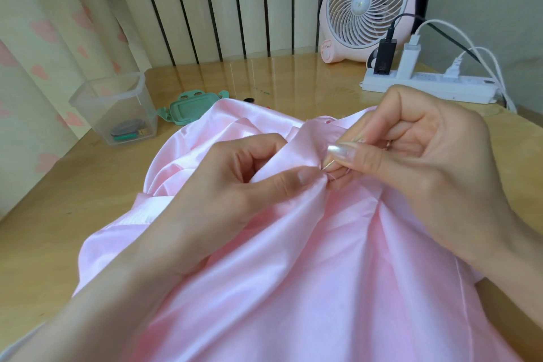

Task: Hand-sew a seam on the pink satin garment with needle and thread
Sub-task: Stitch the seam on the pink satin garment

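Observation:
The pink satin garment (pixel 308 258) lies bunched across the wooden table and fills the lower half of the view. My left hand (pixel 235 191) pinches a raised fold of the satin between thumb and fingers. My right hand (pixel 417 161) pinches a thin silver needle (pixel 327 164) between thumb and forefinger. The needle's tip enters the fold right beside my left thumb. A short bit of thread (pixel 338 178) shows below the needle; the remainder of it is hidden.
A clear plastic box (pixel 114 109) with sewing bits stands at the left, its green lid (pixel 191 107) lying beside it. At the back right are a pink desk fan (pixel 367 6) and a white power strip (pixel 429 87) with plugs and cables. Curtain hangs at left.

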A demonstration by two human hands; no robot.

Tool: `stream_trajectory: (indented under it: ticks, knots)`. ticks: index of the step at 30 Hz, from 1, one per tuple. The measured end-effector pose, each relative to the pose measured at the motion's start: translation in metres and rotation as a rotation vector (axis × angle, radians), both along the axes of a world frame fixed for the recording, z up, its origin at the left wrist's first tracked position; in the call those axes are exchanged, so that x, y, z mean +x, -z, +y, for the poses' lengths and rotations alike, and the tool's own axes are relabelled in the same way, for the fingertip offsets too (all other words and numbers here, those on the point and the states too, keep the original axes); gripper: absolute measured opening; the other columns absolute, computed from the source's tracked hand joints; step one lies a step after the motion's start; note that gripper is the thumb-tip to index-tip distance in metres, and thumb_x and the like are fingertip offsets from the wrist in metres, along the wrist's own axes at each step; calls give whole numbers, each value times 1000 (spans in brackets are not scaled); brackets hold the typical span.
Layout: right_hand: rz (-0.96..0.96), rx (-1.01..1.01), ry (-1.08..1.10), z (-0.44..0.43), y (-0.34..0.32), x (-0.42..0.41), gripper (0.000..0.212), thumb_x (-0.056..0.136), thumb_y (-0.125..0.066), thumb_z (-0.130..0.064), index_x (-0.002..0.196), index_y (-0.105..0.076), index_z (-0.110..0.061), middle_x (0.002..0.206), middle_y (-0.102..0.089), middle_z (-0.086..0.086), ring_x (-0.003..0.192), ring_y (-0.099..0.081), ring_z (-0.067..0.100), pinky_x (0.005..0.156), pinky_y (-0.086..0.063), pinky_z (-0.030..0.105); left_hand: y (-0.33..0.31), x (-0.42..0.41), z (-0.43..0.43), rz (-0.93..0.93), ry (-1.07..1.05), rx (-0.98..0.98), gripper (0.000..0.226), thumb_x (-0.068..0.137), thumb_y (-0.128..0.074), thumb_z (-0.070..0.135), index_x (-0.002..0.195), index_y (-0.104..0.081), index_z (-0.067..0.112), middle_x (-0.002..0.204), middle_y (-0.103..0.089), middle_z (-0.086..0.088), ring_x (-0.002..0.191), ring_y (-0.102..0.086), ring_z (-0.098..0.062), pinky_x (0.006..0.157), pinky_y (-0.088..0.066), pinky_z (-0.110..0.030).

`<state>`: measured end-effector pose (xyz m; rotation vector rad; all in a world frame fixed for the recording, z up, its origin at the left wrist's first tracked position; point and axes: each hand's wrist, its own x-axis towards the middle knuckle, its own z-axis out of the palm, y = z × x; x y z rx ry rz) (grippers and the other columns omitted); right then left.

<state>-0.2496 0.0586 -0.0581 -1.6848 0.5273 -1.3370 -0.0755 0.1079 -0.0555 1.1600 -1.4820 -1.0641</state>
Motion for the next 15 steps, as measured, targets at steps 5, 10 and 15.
stream_trajectory:
  ticks: [5,10,15]
  knots:
    - [183,-362,220,6,10,3,17,77,-69,-2,69,-54,-5,68,-63,0,67,-65,20,60,-51,39,-1,-2,0,-76,-19,-122,27,76,-66,22,55,-52,16,50,-36,12,44,-30,-2,41,-25,-11]
    - [237,-464,231,5,12,5,15,79,-66,0,68,-55,0,68,-60,7,67,-59,25,61,-46,39,0,-5,0,-90,-37,-143,29,75,-66,20,51,-50,22,46,-36,15,40,-29,1,39,-24,-8]
    - [291,-517,235,3,16,4,17,79,-65,3,67,-54,2,65,-58,10,63,-57,28,56,-43,42,1,-5,1,-78,-28,-103,25,74,-66,22,54,-53,19,45,-35,14,39,-28,1,38,-23,-9]
